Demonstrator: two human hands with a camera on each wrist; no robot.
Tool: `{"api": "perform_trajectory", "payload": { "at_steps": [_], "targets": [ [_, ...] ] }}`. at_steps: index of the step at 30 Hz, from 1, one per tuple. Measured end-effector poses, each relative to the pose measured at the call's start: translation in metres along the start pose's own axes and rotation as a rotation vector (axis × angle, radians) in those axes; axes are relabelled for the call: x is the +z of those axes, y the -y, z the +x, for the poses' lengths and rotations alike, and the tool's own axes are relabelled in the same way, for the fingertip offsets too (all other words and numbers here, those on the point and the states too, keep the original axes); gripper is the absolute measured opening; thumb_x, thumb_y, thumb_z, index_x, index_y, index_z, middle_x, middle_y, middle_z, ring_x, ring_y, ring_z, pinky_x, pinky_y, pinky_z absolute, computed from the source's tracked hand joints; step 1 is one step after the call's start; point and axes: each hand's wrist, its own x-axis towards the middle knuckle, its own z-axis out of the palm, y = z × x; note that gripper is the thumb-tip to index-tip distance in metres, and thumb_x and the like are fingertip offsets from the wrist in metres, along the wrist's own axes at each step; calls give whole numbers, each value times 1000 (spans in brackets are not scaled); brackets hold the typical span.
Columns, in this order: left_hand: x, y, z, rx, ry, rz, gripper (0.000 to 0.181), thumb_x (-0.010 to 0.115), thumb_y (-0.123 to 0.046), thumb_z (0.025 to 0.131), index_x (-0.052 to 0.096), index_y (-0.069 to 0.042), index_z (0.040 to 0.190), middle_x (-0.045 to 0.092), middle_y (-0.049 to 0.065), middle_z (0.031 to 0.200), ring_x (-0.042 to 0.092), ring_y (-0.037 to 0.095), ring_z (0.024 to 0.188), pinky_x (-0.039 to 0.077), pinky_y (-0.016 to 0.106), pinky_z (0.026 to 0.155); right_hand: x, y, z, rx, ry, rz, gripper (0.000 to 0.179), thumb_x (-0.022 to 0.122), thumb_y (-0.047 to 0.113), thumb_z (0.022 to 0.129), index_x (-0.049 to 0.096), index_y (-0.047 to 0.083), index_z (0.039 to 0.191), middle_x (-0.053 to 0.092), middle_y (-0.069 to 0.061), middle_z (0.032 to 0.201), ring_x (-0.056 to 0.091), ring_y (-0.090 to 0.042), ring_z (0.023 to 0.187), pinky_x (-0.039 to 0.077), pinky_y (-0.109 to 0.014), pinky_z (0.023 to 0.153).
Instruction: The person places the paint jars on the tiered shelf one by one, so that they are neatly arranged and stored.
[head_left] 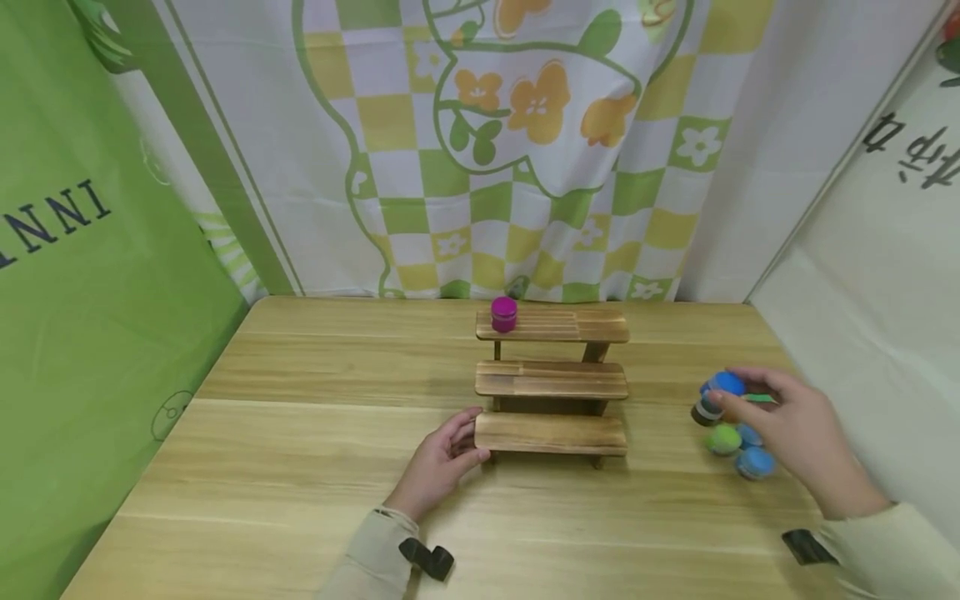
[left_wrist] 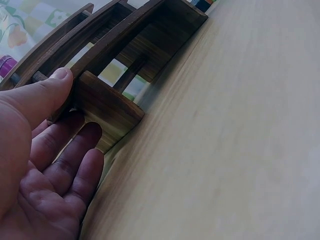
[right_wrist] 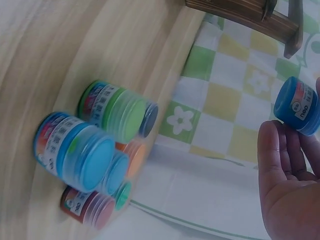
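A small wooden three-step display stand (head_left: 551, 435) stands on the table. My left hand (head_left: 442, 462) holds the left end of its lowest step; in the left wrist view the thumb (left_wrist: 52, 92) lies on the plank's edge and the other fingers are below it. On the top step, at the left, sits a magenta jar (head_left: 504, 315). My right hand (head_left: 806, 437) grips a blue paint jar (right_wrist: 297, 106) by its sides, raised above the table right of the stand. Below it is a cluster of jars, including a green jar (right_wrist: 112, 112) and a light blue jar (right_wrist: 75, 152).
In the same cluster are a dark jar (right_wrist: 149, 120), an orange jar (right_wrist: 132, 156) and a reddish-brown jar (right_wrist: 87, 206). A checkered curtain (head_left: 525, 208) hangs behind the table (head_left: 300, 450). Green cloth (head_left: 90, 333) borders the left side, a white sheet (head_left: 877, 317) the right.
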Motion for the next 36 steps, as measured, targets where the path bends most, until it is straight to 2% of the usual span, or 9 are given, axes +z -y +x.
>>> {"api": "perform_trajectory", "payload": {
  "at_steps": [5,11,14,18,25,28,31,33,36],
  "targets": [
    [0,-1,-1,1,0,7,64,72,-23,94,44,-17,151,54,15,145,58,28,124,49,34,103,2,7,2,4,-17,-9,60,72,42,93,60,1,134,63,-22,125,53,20,81,46,-7,66],
    [0,-1,-1,0,1,11,65,73,-23,94,44,-16,151,54,15,145,59,28,124,49,34,104,5,13,7,-20,-11,63,58,73,39,93,59,1,134,62,-18,121,58,18,82,57,-19,62],
    [-1,-1,0,-3,-1,16,65,73,-24,94,44,-16,151,55,14,144,59,27,124,49,34,104,8,16,11,-15,-7,63,59,72,41,93,59,3,135,62,-19,123,56,19,83,57,-21,61],
    [-1,0,0,3,-1,16,66,73,-26,93,44,-16,151,56,14,144,59,27,123,49,34,104,13,20,16,-17,-12,46,59,72,43,92,60,3,134,64,-21,122,52,21,82,55,-19,61],
    [0,2,1,6,1,8,66,74,-27,93,44,-17,151,55,14,144,59,26,123,49,32,103,19,29,21,-31,5,58,60,72,45,92,60,3,134,64,-18,121,56,13,84,54,-16,66],
    [0,2,1,6,-1,11,65,74,-26,93,44,-17,151,55,14,144,59,26,123,49,33,103,19,34,22,-30,12,49,61,71,47,92,60,5,135,63,-16,121,61,5,88,54,-16,66],
    [0,2,0,4,-2,13,65,73,-26,93,45,-18,151,55,14,144,59,27,123,49,34,103,19,38,23,-35,16,35,62,71,48,92,60,6,136,64,-15,121,69,-16,95,55,-18,65],
    [0,1,0,0,-1,13,65,73,-26,94,44,-18,151,55,14,144,59,27,124,49,35,104,19,41,25,-42,19,35,62,71,48,92,60,7,136,64,-14,121,69,-30,100,56,-19,65],
    [0,0,-1,1,-3,12,64,72,-25,94,44,-17,151,54,15,144,58,28,124,49,36,104,20,46,27,-62,24,39,61,72,47,92,60,6,135,64,-15,121,67,-39,103,56,-20,65]
  ]
}}
